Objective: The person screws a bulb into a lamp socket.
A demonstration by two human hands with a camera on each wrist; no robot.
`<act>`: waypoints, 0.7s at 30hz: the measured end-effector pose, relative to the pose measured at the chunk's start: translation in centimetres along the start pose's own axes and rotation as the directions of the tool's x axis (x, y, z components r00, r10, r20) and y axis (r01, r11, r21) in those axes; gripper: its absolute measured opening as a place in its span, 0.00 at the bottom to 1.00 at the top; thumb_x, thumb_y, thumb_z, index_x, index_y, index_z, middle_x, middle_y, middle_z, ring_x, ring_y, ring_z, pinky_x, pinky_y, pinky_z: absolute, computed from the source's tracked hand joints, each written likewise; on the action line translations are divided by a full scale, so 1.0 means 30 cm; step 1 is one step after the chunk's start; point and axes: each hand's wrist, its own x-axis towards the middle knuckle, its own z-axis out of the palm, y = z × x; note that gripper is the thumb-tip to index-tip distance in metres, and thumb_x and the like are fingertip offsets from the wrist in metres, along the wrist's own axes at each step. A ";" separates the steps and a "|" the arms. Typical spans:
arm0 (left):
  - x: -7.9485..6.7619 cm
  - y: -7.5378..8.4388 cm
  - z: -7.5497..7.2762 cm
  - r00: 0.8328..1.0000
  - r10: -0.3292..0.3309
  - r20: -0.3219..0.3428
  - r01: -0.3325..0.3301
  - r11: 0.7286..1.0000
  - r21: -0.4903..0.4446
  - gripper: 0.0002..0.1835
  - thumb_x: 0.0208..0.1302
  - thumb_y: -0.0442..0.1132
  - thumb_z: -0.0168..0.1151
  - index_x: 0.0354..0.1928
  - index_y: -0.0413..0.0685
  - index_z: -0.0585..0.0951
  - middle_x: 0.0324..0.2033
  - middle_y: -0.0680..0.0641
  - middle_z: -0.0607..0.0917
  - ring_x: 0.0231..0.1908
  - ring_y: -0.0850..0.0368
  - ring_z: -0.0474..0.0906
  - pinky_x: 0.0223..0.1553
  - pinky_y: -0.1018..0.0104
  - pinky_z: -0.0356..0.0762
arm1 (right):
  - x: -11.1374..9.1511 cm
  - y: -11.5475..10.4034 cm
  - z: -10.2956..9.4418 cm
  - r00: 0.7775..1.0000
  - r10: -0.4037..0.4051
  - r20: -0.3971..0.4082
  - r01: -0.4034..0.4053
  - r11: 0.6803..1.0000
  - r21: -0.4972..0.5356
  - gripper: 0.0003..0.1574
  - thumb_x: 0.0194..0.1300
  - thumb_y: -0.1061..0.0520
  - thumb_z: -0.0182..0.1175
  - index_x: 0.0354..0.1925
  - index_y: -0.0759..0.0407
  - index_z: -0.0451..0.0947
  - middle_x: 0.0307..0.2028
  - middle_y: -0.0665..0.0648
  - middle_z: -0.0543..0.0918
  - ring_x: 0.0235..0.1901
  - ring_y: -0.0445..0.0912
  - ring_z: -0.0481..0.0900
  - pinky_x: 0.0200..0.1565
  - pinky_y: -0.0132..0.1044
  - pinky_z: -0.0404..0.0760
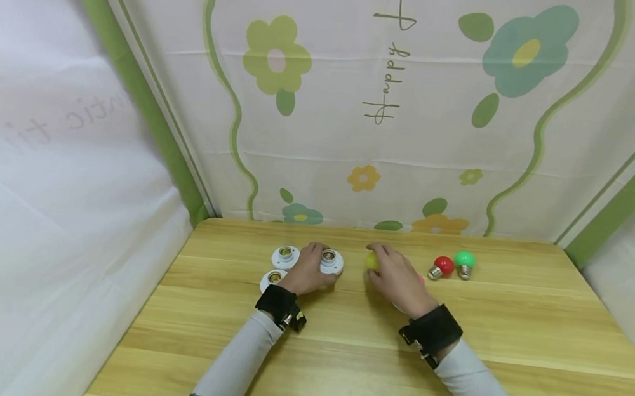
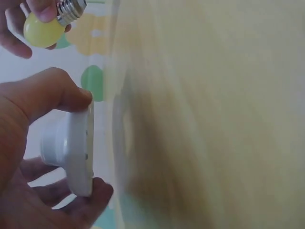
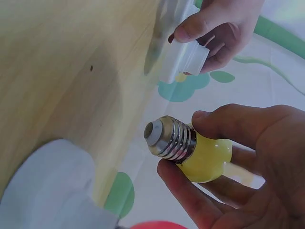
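My left hand (image 1: 308,272) grips a white round lamp holder (image 1: 333,263) by its rim, thumb on one side and fingers on the other. In the left wrist view that lamp holder (image 2: 77,148) is slightly off the tabletop. My right hand (image 1: 401,284) holds a yellow light bulb (image 1: 372,262) to the right of it. The right wrist view shows thumb and fingers around the yellow bulb (image 3: 207,157), its metal screw base pointing toward the lamp holder (image 3: 183,57). Bulb and holder are apart. Two more white lamp holders, one farther back (image 1: 285,257) and one nearer (image 1: 272,280), lie left of my left hand.
A red bulb (image 1: 443,267) and a green bulb (image 1: 464,262) lie at the back right of the wooden table (image 1: 348,360). Partly hidden by my right hand are a white round piece (image 3: 52,186) and something pinkish-red (image 3: 159,225). A flower-printed curtain (image 1: 324,128) borders the back edge.
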 end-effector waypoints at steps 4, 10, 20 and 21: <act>0.002 0.007 0.007 1.000 0.019 -0.022 -0.019 1.000 -0.009 0.39 0.54 0.48 0.69 0.65 0.41 0.66 0.58 0.42 0.70 0.58 0.47 0.64 0.57 0.56 0.71 | -0.012 -0.002 -0.018 1.000 -0.023 -0.014 0.023 1.000 -0.020 0.30 0.62 0.57 0.64 0.61 0.57 0.72 0.54 0.62 0.75 0.49 0.54 0.76 0.45 0.48 0.82; -0.002 0.028 0.011 0.998 0.051 -0.032 -0.052 0.998 -0.018 0.38 0.51 0.47 0.71 0.63 0.42 0.67 0.57 0.44 0.72 0.57 0.49 0.64 0.58 0.56 0.70 | -0.023 -0.007 -0.037 0.998 -0.043 -0.049 0.043 0.999 0.001 0.28 0.61 0.56 0.64 0.59 0.58 0.73 0.54 0.62 0.75 0.49 0.54 0.76 0.44 0.48 0.82; -0.011 0.055 0.022 0.994 0.088 -0.063 -0.094 0.991 -0.099 0.36 0.50 0.44 0.71 0.61 0.42 0.69 0.58 0.42 0.69 0.59 0.47 0.61 0.57 0.55 0.70 | -0.030 -0.016 -0.056 0.997 -0.048 -0.062 0.048 0.999 -0.007 0.30 0.61 0.59 0.59 0.62 0.61 0.70 0.56 0.62 0.74 0.55 0.54 0.73 0.49 0.48 0.80; -0.012 0.059 0.023 0.994 0.088 -0.065 -0.094 0.990 -0.105 0.36 0.49 0.44 0.70 0.60 0.42 0.69 0.58 0.43 0.69 0.58 0.48 0.62 0.57 0.55 0.70 | -0.031 -0.018 -0.059 0.997 -0.048 -0.064 0.048 0.999 -0.005 0.30 0.61 0.59 0.59 0.62 0.61 0.70 0.57 0.62 0.74 0.55 0.54 0.73 0.50 0.49 0.80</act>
